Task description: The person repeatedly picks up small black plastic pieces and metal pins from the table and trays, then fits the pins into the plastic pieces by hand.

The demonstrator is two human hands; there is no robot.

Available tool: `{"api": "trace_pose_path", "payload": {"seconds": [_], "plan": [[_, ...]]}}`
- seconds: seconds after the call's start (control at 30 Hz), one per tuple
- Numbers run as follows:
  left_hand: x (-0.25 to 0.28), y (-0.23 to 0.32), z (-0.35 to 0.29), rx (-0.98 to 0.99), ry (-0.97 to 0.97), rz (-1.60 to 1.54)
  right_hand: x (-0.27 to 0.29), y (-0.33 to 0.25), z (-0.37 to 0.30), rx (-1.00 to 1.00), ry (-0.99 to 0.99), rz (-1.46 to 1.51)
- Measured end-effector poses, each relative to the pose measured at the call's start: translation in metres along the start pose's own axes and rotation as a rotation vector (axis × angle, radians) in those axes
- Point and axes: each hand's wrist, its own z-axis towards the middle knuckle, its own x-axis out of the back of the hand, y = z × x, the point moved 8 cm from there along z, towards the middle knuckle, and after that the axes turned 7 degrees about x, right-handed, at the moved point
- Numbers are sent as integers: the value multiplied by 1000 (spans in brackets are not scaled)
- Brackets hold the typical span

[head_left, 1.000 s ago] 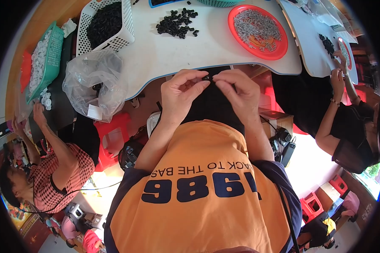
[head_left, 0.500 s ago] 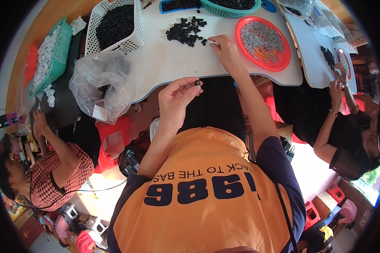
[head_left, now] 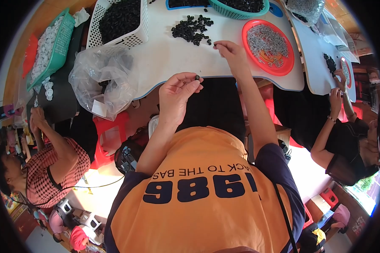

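My left hand [head_left: 177,95] is closed, pinching a small black cylindrical part [head_left: 197,77] between thumb and fingers above the table's front edge. Over the tabletop, my right hand [head_left: 232,57] has thumb and forefinger pressed together, with a small dark piece [head_left: 215,45] showing at the tips. Just left of those fingertips lies a loose heap of small black parts [head_left: 190,30]. To the right of my right hand sits a round red tray [head_left: 288,63] filled with small silvery metal pieces [head_left: 268,42].
A white perforated basket [head_left: 144,29] of black parts stands at the left, with a clear plastic bag [head_left: 84,80] before it. A green basket [head_left: 236,16] and a blue tray [head_left: 171,7] are at the back. Co-workers [head_left: 59,173] sit on both sides.
My right hand has drawn slightly back from the black heap, and a small dark piece now shows at its fingertips. My left hand keeps its pinch on the black part.
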Motion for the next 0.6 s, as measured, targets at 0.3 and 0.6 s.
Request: {"api": "trace_pose_path", "payload": {"seconds": [0.3,0.6], "plan": [[-2,-39,-12,102,-92,-231,-38,-90,-139,-238,17,723],[1,-33,-48,9,-62,-171,-50,-151,-183,-2,-121,260]]}}
